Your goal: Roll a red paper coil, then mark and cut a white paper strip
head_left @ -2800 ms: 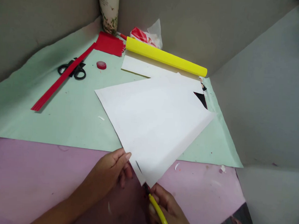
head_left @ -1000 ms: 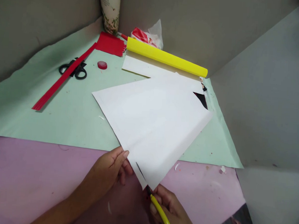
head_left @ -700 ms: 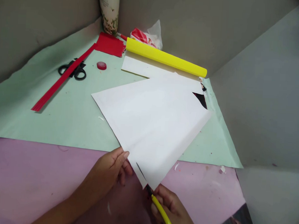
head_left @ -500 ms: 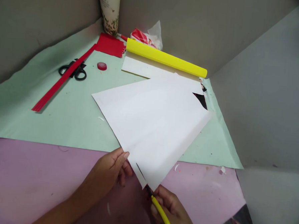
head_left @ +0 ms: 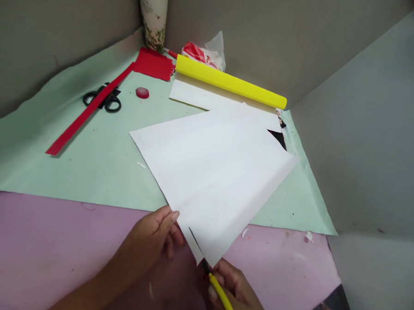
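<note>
A large sheet of white paper [head_left: 213, 169] spreads out in front of me, its near corner pointing toward me. My left hand [head_left: 163, 229] pinches its left edge between thumb and fingers. My right hand [head_left: 236, 286] grips yellow-handled scissors [head_left: 224, 298] at the near corner. One dark blade lies on top of the paper, in a short cut running parallel to the left edge; the rest of the blades is hidden under the sheet. A narrow strip stands between the cut and that edge.
Black-handled scissors [head_left: 113, 104] lie at left beneath red paper strips [head_left: 87, 111]. Behind are a red roll of tape [head_left: 142, 93], red paper [head_left: 154, 64], a yellow paper roll [head_left: 231, 82], a plastic packet [head_left: 205, 55] and a tall cup [head_left: 154, 20]. Grey walls [head_left: 337, 55] enclose the table.
The scene has shifted very slightly in view. Both hands keep their hold, and the cut looks about the same length.
</note>
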Demonstrator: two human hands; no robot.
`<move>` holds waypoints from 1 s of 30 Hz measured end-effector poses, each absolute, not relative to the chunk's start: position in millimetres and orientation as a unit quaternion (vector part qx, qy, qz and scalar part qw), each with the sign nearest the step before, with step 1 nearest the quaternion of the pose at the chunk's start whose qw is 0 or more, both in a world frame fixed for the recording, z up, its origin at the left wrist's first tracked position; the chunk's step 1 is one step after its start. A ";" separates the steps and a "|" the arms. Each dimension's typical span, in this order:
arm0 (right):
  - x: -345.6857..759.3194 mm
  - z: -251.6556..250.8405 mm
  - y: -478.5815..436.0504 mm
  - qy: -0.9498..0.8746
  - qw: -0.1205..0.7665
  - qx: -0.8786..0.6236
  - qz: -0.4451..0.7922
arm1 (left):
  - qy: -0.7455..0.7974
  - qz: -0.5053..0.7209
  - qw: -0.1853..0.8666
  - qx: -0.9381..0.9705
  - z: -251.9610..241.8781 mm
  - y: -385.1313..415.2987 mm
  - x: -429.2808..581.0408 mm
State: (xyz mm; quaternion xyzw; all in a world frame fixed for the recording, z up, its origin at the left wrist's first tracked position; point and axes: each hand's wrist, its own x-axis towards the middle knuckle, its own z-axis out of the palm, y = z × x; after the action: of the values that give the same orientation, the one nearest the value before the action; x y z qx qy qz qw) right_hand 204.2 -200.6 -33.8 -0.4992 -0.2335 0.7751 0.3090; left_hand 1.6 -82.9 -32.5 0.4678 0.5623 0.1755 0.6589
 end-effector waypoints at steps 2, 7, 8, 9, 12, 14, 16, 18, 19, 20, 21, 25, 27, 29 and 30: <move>201.8 -32.2 -199.0 -0.221 0.311 -0.504 0.775 | 0.560 0.177 0.660 0.469 -32.8 -83.0 1.6; 199.0 -32.8 -197.0 -0.207 0.314 -0.501 0.779 | 0.554 0.179 0.662 0.472 -31.3 -82.7 2.1; 199.0 -33.4 -197.0 -0.210 0.314 -0.501 0.778 | 0.554 0.180 0.662 0.471 -31.1 -82.7 2.1; 199.2 -34.0 -197.2 -0.214 0.315 -0.502 0.776 | 0.555 0.180 0.662 0.470 -31.0 -82.7 2.1; 200.8 -35.2 -197.8 -0.233 0.313 -0.506 0.770 | 0.556 0.181 0.663 0.468 -31.6 -83.0 1.7; 202.3 -34.8 -197.7 -0.241 0.305 -0.511 0.767 | 0.557 0.181 0.661 0.468 -32.1 -83.4 1.4; 203.9 -33.6 -197.0 -0.240 0.300 -0.518 0.764 | 0.559 0.180 0.659 0.469 -32.3 -83.8 1.4; 205.1 -32.0 -196.2 -0.236 0.294 -0.525 0.763 | 0.560 0.177 0.660 0.468 -32.1 -83.9 1.7; 205.5 -31.4 -195.9 -0.237 0.291 -0.529 0.761 | 0.562 0.176 0.660 0.466 -31.7 -83.8 2.0; 205.8 -30.9 -195.8 -0.240 0.287 -0.534 0.758 | 0.565 0.173 0.660 0.464 -31.2 -83.6 2.3; 206.0 -30.7 -195.9 -0.244 0.284 -0.538 0.755 | 0.567 0.170 0.660 0.463 -30.7 -83.3 2.6; 206.7 -30.8 -197.2 -0.247 0.283 -0.535 0.756 | 0.565 0.171 0.658 0.468 -28.9 -83.0 2.7; 207.1 -29.7 -196.8 -0.247 0.281 -0.538 0.755 | 0.563 0.174 0.658 0.469 -28.8 -83.4 2.3; 207.3 -26.8 -195.1 -0.260 0.274 -0.548 0.746 | 0.562 0.175 0.657 0.472 -29.2 -83.8 2.0; 207.3 -24.9 -193.9 -0.269 0.269 -0.552 0.742 | 0.563 0.175 0.655 0.473 -29.3 -83.9 2.0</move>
State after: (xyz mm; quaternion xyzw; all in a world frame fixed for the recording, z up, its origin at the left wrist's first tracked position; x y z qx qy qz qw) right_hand 207.3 -193.9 -24.9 -0.5521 -0.2695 0.7418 0.2688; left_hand 2.0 -83.9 -29.3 0.4735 0.5625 0.1754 0.6547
